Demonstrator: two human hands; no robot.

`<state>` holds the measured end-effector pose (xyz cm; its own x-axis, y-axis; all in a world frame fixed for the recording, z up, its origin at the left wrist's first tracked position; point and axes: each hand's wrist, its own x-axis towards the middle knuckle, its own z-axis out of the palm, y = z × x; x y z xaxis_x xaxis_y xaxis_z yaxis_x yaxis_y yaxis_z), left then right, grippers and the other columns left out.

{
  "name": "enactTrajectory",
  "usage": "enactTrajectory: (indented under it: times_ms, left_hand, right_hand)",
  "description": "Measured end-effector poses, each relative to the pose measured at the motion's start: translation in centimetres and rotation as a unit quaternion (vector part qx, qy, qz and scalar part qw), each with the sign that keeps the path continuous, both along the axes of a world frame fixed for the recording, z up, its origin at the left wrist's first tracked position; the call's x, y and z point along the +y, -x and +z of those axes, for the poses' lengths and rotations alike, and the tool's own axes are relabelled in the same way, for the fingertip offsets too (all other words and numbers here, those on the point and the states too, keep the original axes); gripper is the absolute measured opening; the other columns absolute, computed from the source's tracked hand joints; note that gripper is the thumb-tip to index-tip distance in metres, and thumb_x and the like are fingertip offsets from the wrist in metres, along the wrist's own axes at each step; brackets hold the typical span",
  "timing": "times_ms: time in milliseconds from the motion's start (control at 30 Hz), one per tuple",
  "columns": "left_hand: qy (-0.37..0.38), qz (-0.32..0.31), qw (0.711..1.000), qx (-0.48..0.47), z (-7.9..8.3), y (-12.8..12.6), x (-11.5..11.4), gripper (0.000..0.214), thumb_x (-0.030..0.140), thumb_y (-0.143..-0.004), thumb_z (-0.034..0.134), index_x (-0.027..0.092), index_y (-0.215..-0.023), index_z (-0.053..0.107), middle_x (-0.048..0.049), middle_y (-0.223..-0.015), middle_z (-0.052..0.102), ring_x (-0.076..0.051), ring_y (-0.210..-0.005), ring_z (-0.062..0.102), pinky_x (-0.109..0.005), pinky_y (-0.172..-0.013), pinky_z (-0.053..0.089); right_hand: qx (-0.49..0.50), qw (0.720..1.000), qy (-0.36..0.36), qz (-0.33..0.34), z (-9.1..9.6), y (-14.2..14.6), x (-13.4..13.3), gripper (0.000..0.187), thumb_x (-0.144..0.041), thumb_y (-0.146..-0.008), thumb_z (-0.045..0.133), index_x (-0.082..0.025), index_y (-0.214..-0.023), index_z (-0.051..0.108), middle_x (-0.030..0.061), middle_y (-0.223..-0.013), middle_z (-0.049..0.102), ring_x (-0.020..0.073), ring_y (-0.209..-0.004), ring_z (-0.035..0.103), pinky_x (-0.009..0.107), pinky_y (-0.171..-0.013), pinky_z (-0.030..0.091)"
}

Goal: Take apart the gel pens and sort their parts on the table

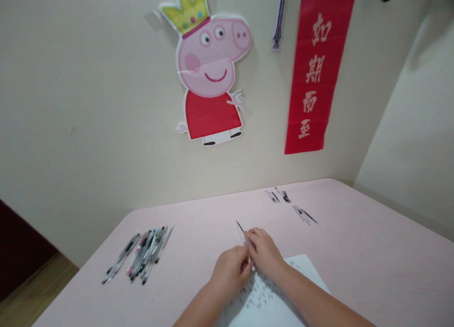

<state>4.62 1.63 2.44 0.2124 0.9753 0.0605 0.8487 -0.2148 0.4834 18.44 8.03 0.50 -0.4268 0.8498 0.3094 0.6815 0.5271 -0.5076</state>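
Observation:
My left hand [230, 272] and my right hand [263, 252] come together over the upper edge of a white sheet of paper [273, 308]. Both are closed, with the fingertips meeting around a slim pen [240, 227]. Its thin dark part sticks out past my right fingers, up and to the left, with a clear section beside it. The pen's lower end is mostly covered by my fingers. Small dark marks are scattered across the sheet, partly under my forearms.
Several pens [147, 251] lie in a pile on the left of the pink table [191, 289]. At the back right are small groups of pen parts [301, 214], clear tubes and thin dark sticks. Behind the table rises a wall with a pig cutout [213, 111] and a red banner [319, 81].

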Motion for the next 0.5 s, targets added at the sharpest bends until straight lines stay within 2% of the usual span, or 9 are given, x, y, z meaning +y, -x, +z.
enactTrajectory:
  times_ms: [100,167,233,333,500]
  left_hand:
    - [0.027,-0.102,0.994,0.018,0.2,-0.3,-0.5,0.011,0.019,-0.073,0.051,0.019,-0.069,0.061,-0.0002,-0.068,0.062,-0.012,-0.058,0.045,-0.024,-0.055,0.028]
    - [0.045,-0.129,0.99,0.018,0.0,-0.3,-0.6,0.011,0.017,-0.069,0.052,0.018,-0.065,0.062,-0.0002,-0.064,0.062,-0.011,-0.055,0.041,-0.024,-0.053,0.027]
    - [0.058,-0.129,0.99,0.005,-0.2,-0.2,-0.5,0.014,0.016,-0.069,0.05,0.017,-0.065,0.063,0.0003,-0.062,0.061,-0.01,-0.053,0.04,-0.023,-0.052,0.026]
    - [0.074,-0.117,0.99,-0.016,-0.3,0.0,-0.1,0.016,0.016,-0.071,0.048,0.016,-0.066,0.063,0.0018,-0.06,0.058,-0.009,-0.052,0.039,-0.022,-0.051,0.026]
    - [0.088,-0.112,0.99,-0.01,-0.1,0.0,0.1,0.015,0.018,-0.071,0.048,0.015,-0.063,0.061,0.0036,-0.058,0.053,-0.008,-0.053,0.038,-0.022,-0.05,0.025]
  right_hand:
    - [0.007,0.997,0.007,0.079,-0.8,0.4,0.5,0.046,-0.016,-0.08,0.053,-0.016,-0.125,0.057,0.0135,-0.138,0.049,0.026,-0.128,0.042,0.04,-0.107,0.033]
    - [-0.015,0.992,0.017,0.123,-1.6,0.7,0.9,0.051,-0.02,-0.08,0.054,-0.018,-0.132,0.051,0.0124,-0.147,0.037,0.0277,-0.136,0.031,0.044,-0.111,0.027]
    - [-0.037,0.988,0.026,0.148,-2.3,1.0,1.3,0.052,-0.019,-0.083,0.051,-0.018,-0.134,0.048,0.0121,-0.149,0.032,0.0272,-0.138,0.027,0.046,-0.112,0.025]
    - [-0.059,0.986,0.03,0.156,-3.1,1.4,1.8,0.052,-0.014,-0.084,0.044,-0.012,-0.135,0.046,0.014,-0.148,0.032,0.0245,-0.137,0.03,0.043,-0.113,0.025]
    - [-0.048,0.991,0.051,0.112,-3.5,1.4,3.5,0.06,-0.006,-0.079,0.042,-0.008,-0.139,0.04,0.013,-0.148,0.032,0.0206,-0.136,0.032,0.036,-0.113,0.025]
